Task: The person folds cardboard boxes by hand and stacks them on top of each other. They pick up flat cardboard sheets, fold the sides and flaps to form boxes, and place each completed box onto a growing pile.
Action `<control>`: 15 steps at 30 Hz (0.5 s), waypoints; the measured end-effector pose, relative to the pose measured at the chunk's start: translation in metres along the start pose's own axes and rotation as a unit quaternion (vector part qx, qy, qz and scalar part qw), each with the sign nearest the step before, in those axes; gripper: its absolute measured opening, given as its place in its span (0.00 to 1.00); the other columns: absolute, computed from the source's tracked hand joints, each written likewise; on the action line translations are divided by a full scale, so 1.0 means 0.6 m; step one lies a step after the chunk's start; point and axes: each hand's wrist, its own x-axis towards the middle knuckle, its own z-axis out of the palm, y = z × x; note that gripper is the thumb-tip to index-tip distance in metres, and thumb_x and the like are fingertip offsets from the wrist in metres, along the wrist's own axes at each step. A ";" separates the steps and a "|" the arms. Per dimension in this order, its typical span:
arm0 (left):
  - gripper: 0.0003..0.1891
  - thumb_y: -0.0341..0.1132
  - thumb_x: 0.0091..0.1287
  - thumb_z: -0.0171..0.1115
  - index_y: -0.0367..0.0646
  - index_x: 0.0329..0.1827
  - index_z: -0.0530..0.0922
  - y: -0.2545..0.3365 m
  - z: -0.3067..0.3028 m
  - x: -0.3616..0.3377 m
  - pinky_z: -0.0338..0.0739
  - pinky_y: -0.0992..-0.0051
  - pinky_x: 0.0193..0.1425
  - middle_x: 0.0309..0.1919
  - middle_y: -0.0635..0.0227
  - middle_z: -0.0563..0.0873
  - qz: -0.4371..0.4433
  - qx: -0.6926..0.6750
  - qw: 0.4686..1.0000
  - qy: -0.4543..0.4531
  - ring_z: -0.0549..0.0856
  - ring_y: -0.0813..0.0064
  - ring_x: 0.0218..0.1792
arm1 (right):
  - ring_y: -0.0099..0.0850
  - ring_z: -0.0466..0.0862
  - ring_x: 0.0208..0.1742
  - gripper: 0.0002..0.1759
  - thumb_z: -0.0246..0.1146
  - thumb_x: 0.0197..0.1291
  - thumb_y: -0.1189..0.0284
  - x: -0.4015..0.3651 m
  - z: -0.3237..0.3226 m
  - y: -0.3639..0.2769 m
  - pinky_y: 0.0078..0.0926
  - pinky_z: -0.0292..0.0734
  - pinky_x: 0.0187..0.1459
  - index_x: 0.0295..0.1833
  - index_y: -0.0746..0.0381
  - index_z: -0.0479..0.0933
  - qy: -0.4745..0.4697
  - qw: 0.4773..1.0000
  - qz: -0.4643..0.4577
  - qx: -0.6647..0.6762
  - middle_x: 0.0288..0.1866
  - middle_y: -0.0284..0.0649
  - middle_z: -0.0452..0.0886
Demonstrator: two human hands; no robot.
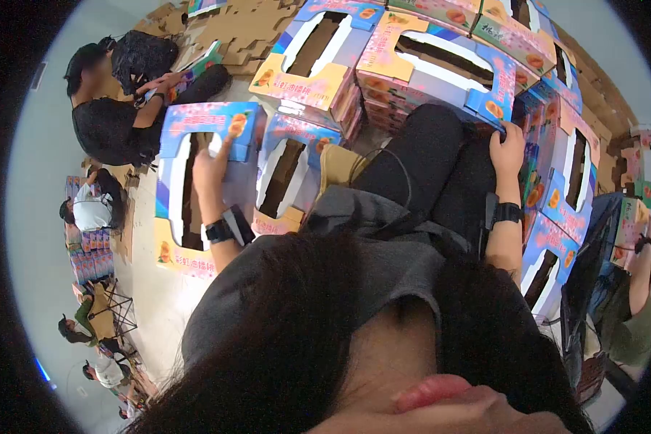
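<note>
My left hand (211, 173) is at a printed fruit carton (173, 249) on my left, over the rim of its long top opening. One finger stretches along the blue panel, and the other fingertips are partly hidden at the slot. My right hand (508, 150) is closed at the near blue corner of another carton (441, 61), which lies on a stack in front of my knees. Both cartons have pink, blue and yellow print with peach pictures, and white-edged cut-outs in the top.
More cartons stand at front left (325, 50), between my left arm and legs (286, 163), and stacked on my right (568, 166). Flattened cardboard (231, 32) lies at the back. A person (116, 123) sits at left handling a carton; others sit farther off.
</note>
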 end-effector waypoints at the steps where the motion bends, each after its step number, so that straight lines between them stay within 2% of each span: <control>1: 0.46 0.73 0.53 0.57 0.26 0.43 0.80 0.012 -0.029 -0.014 0.76 0.56 0.49 0.39 0.38 0.83 0.018 -0.012 1.000 0.020 0.83 0.44 0.46 | 0.47 0.77 0.53 0.17 0.58 0.55 0.70 0.000 -0.001 -0.004 0.41 0.72 0.54 0.50 0.64 0.76 0.006 1.000 -0.001 -0.003 0.50 0.48 0.78; 3: 0.40 0.67 0.54 0.62 0.28 0.41 0.80 0.060 -0.082 -0.053 0.76 0.58 0.47 0.38 0.39 0.83 0.074 -0.049 0.991 0.100 0.83 0.44 0.44 | 0.47 0.77 0.53 0.18 0.57 0.55 0.70 0.001 -0.006 -0.010 0.41 0.72 0.54 0.51 0.64 0.76 0.019 1.000 -0.005 -0.011 0.51 0.48 0.78; 5: 0.34 0.60 0.55 0.67 0.29 0.37 0.79 0.101 -0.126 -0.082 0.76 0.62 0.43 0.34 0.42 0.84 0.118 -0.098 0.980 0.129 0.85 0.50 0.37 | 0.48 0.76 0.53 0.18 0.58 0.54 0.71 0.006 -0.005 -0.006 0.41 0.72 0.54 0.52 0.64 0.76 0.035 0.999 -0.016 -0.013 0.51 0.48 0.78; 7: 0.29 0.55 0.56 0.69 0.30 0.35 0.78 0.159 -0.161 -0.128 0.76 0.65 0.39 0.30 0.46 0.83 0.156 -0.160 0.960 0.166 0.84 0.59 0.31 | 0.47 0.76 0.54 0.18 0.58 0.54 0.72 0.002 -0.008 -0.006 0.41 0.72 0.55 0.52 0.64 0.75 0.060 0.998 -0.029 0.000 0.51 0.48 0.78; 8: 0.26 0.51 0.55 0.72 0.31 0.33 0.79 0.186 -0.170 -0.144 0.76 0.68 0.35 0.25 0.51 0.83 0.201 -0.204 0.938 0.196 0.82 0.67 0.26 | 0.47 0.77 0.54 0.18 0.59 0.55 0.72 0.006 -0.014 -0.014 0.40 0.72 0.55 0.53 0.64 0.75 0.080 0.996 -0.039 0.016 0.51 0.48 0.78; 12: 0.22 0.47 0.52 0.76 0.35 0.32 0.80 0.260 -0.180 -0.176 0.76 0.69 0.30 0.24 0.55 0.85 0.281 -0.209 0.910 0.221 0.84 0.66 0.23 | 0.45 0.78 0.53 0.19 0.62 0.57 0.71 0.007 -0.034 -0.059 0.38 0.72 0.56 0.54 0.64 0.75 0.142 0.983 -0.068 0.094 0.50 0.49 0.79; 13: 0.22 0.47 0.51 0.77 0.35 0.32 0.80 0.281 -0.176 -0.180 0.76 0.68 0.30 0.25 0.54 0.85 0.309 -0.282 0.887 0.196 0.85 0.62 0.25 | 0.41 0.79 0.53 0.21 0.66 0.57 0.68 0.003 -0.042 -0.079 0.36 0.71 0.56 0.55 0.65 0.74 0.109 0.982 -0.052 0.149 0.51 0.48 0.79; 15: 0.23 0.49 0.50 0.77 0.36 0.32 0.80 0.317 -0.174 -0.188 0.76 0.68 0.29 0.24 0.54 0.84 0.340 -0.216 0.890 0.215 0.85 0.57 0.26 | 0.38 0.80 0.53 0.25 0.68 0.55 0.67 -0.009 -0.072 -0.155 0.35 0.71 0.57 0.57 0.65 0.73 0.021 0.949 0.006 0.315 0.52 0.47 0.79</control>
